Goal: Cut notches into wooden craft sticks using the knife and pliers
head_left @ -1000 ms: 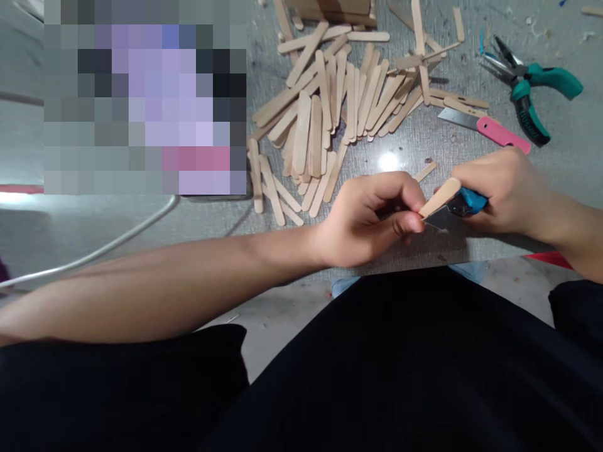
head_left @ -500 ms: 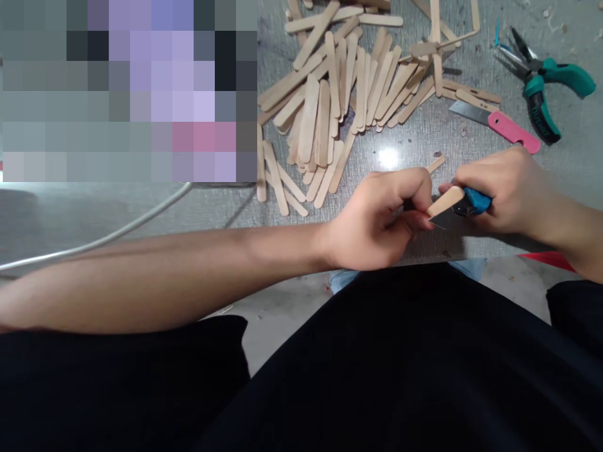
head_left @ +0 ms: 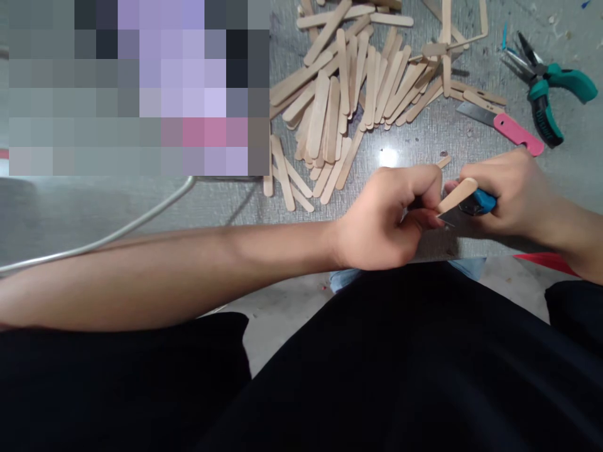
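Note:
My left hand (head_left: 386,220) is closed in a pinch on one end of a short wooden stick (head_left: 456,193), near the front edge of the grey table (head_left: 414,141). My right hand (head_left: 509,191) is closed round a blue-handled utility knife (head_left: 473,204). Its grey blade lies right under the stick, touching it. Both hands are close together, almost touching at the stick.
A heap of wooden sticks (head_left: 348,88) lies on the table beyond my hands. A pink-handled blade (head_left: 506,127) and teal pliers (head_left: 546,91) lie at the back right. A pale cable (head_left: 117,232) runs across the left. A blurred patch covers the upper left.
The view has shifted slightly, so everything sits a little further right and up. My hands have stayed together on the stick and the knife, with the stick now a bit shorter beyond my fingers.

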{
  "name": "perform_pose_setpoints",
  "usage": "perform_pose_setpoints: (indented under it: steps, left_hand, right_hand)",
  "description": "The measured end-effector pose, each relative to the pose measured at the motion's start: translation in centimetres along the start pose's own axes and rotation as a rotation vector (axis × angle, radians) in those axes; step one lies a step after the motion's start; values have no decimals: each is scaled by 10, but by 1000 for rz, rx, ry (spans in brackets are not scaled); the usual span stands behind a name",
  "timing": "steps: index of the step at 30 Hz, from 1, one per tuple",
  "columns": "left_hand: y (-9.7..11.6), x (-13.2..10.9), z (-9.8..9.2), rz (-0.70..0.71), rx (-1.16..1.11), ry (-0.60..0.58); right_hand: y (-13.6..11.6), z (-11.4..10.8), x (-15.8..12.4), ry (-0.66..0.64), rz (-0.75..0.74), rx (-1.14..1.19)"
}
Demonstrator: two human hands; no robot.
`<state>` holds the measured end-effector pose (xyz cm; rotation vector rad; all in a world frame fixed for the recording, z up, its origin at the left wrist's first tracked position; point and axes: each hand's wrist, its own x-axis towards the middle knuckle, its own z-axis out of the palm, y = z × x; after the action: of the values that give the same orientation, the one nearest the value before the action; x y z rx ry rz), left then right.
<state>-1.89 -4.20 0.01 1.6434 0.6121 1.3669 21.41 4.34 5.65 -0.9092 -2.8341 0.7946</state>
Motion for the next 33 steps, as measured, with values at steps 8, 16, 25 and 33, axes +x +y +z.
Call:
perform_pose_setpoints:
  steps: [8, 16, 25, 33]
  left_hand:
    - [-1, -1, 1, -94, 73, -16]
    - [-5, -1, 2, -271, -3, -3]
    - [-10, 0, 3, -455, -277, 89]
    - [0, -4, 11, -463, -440, 84]
  right_hand:
    - [6, 3, -4, 15, -61, -9]
    - [5, 1, -1, 26, -109, -20]
    - [4, 2, -3, 214, -167, -40]
    - [2, -1, 1, 87, -57, -8]
